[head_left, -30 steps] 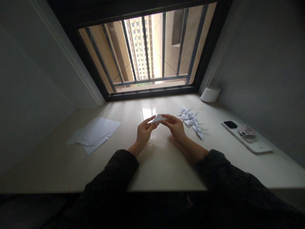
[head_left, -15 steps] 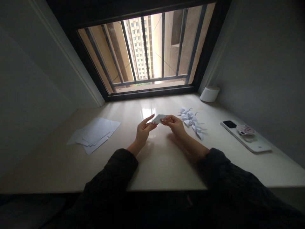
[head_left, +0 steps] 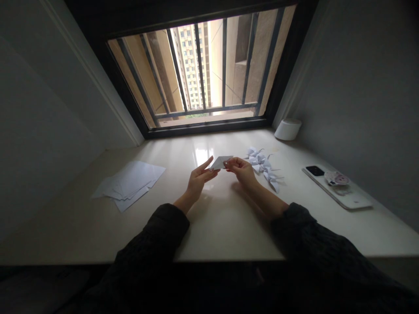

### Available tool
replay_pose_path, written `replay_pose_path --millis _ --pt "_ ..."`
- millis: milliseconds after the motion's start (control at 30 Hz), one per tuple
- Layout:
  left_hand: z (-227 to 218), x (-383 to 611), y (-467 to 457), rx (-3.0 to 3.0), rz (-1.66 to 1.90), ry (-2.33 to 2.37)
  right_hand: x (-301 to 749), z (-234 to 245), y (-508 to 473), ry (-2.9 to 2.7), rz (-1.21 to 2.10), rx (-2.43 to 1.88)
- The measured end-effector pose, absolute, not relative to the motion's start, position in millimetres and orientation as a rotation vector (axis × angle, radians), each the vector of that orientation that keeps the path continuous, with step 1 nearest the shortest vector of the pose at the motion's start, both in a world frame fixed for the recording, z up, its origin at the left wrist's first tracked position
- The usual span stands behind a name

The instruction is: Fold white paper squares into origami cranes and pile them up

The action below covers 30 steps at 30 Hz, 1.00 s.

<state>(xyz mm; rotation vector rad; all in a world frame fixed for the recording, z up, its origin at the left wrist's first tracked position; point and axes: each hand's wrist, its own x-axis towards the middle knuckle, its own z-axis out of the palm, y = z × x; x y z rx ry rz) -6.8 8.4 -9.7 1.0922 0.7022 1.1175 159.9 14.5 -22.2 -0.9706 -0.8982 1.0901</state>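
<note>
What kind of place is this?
Probably a home, perhaps a flat, though the view is narrow. A pale counter sits right below a barred window, a tower block shows outside, and folded paper cranes lie on the counter.

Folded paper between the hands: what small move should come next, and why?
Perhaps slide the right hand along the folded paper to sharpen its crease: that hand already pinches the right end, while the left hand supports the other.
</note>
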Motion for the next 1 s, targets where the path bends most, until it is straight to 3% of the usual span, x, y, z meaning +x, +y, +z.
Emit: replay_pose_path --millis 333,733,1000 --pt "-11.7 -11.7 8.0 1.455 1.017 0.678 161.7 -27.3 16.5 -1.094 0.908 -0.997" --pt "-14.7 -5.7 12.0 1.491 1.044 0.942 161.2 -8.8 -5.3 -1.843 0.314 -1.082" --pt "-14.0 -5.1 13.6 1.186 1.198 0.956 159.1 -13.3 -2.0 -1.633 0.528 -1.051"
